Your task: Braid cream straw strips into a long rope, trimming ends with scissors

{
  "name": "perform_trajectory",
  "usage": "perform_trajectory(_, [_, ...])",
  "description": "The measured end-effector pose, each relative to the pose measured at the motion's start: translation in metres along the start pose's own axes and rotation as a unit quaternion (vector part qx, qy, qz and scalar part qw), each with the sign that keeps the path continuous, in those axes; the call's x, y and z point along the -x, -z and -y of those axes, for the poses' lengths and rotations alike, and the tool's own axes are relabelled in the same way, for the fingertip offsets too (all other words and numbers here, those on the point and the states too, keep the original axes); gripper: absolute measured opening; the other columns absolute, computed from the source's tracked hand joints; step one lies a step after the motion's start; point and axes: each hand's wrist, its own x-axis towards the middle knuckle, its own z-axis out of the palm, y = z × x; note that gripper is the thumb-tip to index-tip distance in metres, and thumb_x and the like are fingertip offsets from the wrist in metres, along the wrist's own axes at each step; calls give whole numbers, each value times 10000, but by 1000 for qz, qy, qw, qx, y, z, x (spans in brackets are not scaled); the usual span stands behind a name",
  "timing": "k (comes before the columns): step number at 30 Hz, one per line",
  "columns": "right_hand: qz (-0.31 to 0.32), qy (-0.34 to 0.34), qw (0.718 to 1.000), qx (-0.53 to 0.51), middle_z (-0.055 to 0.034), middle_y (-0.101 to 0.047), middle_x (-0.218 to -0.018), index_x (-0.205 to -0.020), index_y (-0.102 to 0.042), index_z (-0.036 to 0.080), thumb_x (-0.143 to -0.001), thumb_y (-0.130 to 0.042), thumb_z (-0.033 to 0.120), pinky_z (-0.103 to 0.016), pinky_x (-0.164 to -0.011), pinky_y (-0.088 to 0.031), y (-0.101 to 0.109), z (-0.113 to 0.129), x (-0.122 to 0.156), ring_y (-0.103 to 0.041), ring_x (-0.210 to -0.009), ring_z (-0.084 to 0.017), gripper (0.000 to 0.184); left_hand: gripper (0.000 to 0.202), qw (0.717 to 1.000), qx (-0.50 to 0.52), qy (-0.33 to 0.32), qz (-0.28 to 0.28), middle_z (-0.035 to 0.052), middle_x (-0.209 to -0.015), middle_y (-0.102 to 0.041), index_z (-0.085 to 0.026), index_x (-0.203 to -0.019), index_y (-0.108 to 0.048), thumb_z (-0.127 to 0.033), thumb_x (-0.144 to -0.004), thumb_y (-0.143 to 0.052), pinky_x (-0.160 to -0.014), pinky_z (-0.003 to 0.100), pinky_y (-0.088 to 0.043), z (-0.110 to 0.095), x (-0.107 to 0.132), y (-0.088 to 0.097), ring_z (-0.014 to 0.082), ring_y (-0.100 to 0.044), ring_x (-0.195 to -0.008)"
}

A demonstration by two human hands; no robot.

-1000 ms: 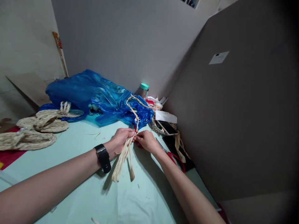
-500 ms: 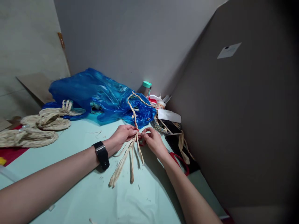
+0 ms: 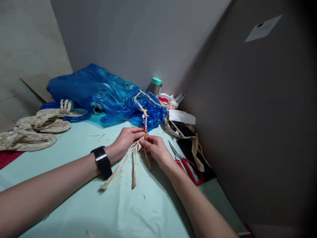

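A braided straw-coloured cord [image 3: 141, 105] runs from the blue bag down to my hands, with a bit of red where it meets my fingers. My left hand [image 3: 126, 138] pinches the cord near that red part; a black watch is on the wrist. Close against it on the right, my right hand [image 3: 155, 147] has its fingers closed on the cord just below. Loose strands [image 3: 135, 165] fan out from under my fingers toward me across the table. The fingertips partly hide the join.
Red-handled scissors [image 3: 189, 165] lie right of my right hand. A blue plastic bag [image 3: 99, 92] covers the back of the table. Coiled fibre bundles [image 3: 37, 138] lie at left. A phone [image 3: 183, 129], a basket and a green-lidded bottle [image 3: 156, 86] stand at back right. Grey walls enclose the corner.
My right hand has moved left and closed in on the cord beside my left hand. The loose strands have swung left. The view has shifted slightly, and the scissors show more fully.
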Motion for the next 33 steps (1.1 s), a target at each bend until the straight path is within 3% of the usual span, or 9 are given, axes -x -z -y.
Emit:
perform_trajectory(4, [-1, -4, 1000, -6, 61, -373, -525, -670, -571, 172, -855, -506, 423, -219, -465, -260, 2, -2, -1, -306, -464, -87, 318, 171, 999, -33, 1, 10, 70, -753, -723, -121, -782, -715, -208, -639, -755, -621, 290, -508, -3, 0, 1, 162, -638, -634])
perform_trajectory(8, [-3, 0, 1000, 23, 47, -421, -514, -620, -578, 172, -812, -555, 384, -226, -510, -286, 7, -1, -4, -356, -501, -98, 287, 100, 994, -109, -12, 9, 57, -658, -691, -117, -667, -698, -213, -680, -723, -570, 239, -477, -12, -3, 6, 130, -605, -575])
perform_trajectory(12, [3, 6, 998, 61, 30, -492, -541, -556, -557, 170, -766, -584, 311, -233, -565, -302, 10, -1, -7, -420, -571, -112, 255, 167, 979, -200, -13, 38, 10, -463, -566, -136, -520, -631, -172, -664, -707, -393, 210, -303, -22, -5, 11, 88, -447, -387])
perform_trajectory(16, [18, 16, 996, 86, 37, -474, -537, -549, -547, 169, -755, -594, 293, -238, -572, -284, 13, -3, -8, -404, -584, -113, 245, 214, 965, -252, -20, 63, -42, -406, -450, -158, -450, -558, -142, -639, -658, -399, 207, -192, -25, -4, 10, 63, -323, -379])
perform_trajectory(24, [44, 18, 996, 75, 36, -458, -554, -595, -559, 163, -808, -556, 325, -227, -537, -283, 14, 0, -6, -373, -551, -100, 268, 170, 933, -341, -61, 94, -18, -464, -514, -172, -496, -623, -211, -654, -673, -458, 240, -225, -36, -15, 21, 110, -372, -450])
perform_trajectory(28, [49, 23, 997, 52, 40, -453, -548, -648, -584, 167, -841, -541, 354, -223, -515, -287, 13, 1, -4, -364, -529, -99, 272, 139, 903, -409, -83, 98, 3, -527, -609, -180, -511, -674, -83, -611, -687, -526, 246, -258, -53, -21, 30, 143, -456, -528])
perform_trajectory(33, [61, 15, 998, 29, 51, -437, -519, -646, -591, 170, -835, -560, 366, -229, -499, -270, 13, 0, -5, -341, -495, -93, 274, 253, 869, -477, -108, 75, -25, -486, -532, -168, -492, -641, 66, -584, -664, -538, 248, -187, -74, -10, 30, 131, -424, -558])
